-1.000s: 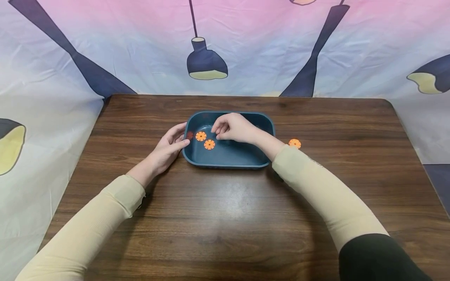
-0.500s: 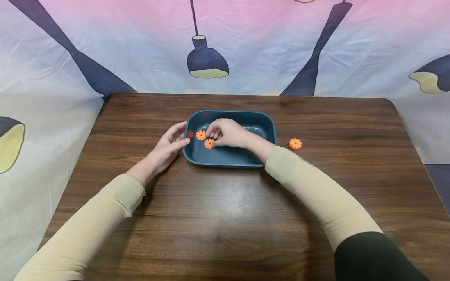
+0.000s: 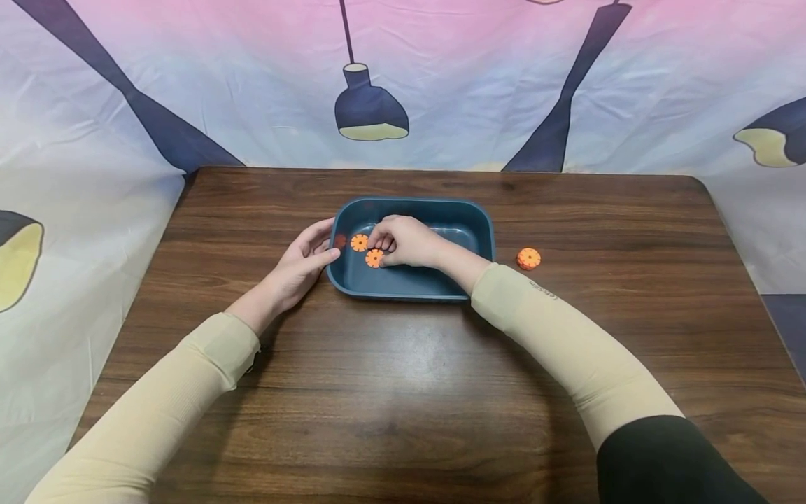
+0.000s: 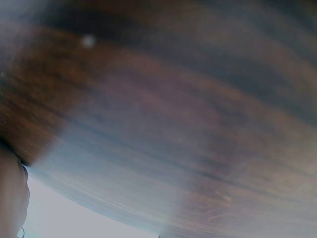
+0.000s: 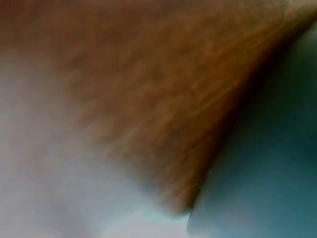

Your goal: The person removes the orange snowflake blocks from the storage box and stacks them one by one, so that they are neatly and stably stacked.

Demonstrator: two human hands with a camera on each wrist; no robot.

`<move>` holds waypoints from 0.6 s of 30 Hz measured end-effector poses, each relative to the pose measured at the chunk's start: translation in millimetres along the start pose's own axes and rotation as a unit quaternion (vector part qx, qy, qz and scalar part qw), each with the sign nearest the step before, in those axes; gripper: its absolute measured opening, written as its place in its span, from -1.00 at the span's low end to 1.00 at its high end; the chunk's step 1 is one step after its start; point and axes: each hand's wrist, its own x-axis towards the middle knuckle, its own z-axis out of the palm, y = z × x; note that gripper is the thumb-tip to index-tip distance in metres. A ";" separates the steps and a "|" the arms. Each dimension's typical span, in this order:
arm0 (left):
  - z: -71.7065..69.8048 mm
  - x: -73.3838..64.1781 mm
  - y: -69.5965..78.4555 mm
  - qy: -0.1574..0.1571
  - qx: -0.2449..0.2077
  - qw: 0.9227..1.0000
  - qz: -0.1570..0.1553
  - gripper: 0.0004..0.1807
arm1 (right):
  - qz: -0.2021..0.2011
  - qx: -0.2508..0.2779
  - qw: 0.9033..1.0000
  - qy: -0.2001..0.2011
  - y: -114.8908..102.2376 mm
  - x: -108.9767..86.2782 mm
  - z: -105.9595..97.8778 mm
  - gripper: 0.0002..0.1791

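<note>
A dark blue-green rectangular tub (image 3: 409,285) sits on the wooden table in the head view. My left hand (image 3: 299,266) grips its left end, thumb over the rim and fingers along the outer wall. Two orange notched discs (image 3: 359,243) lie inside at the left, one nearer me. My right hand (image 3: 409,241) reaches into the tub with curled fingers; its thumb and forefinger pinch at the edge of the nearer orange disc (image 3: 373,259). In the right wrist view, blurred skin fills much of the picture beside the blue-green tub (image 5: 267,168).
A small stack of orange notched discs (image 3: 528,258) stands on the brown table (image 3: 409,406), right of the tub. Behind the table hangs a cloth backdrop (image 3: 453,91) printed with lamps. The left wrist view shows mostly blurred tabletop (image 4: 148,114).
My right hand has moved left and down to the nearer disc, then nearly stopped. The stack on the right has come out from behind the sleeve. The left hand stays on the tub.
</note>
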 end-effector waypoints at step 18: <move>-0.5 0.0 -1.9 -0.008 -0.003 1.000 0.018 -0.33 | 0.006 -0.023 1.000 -0.010 -1.8 0.8 -0.4 -0.72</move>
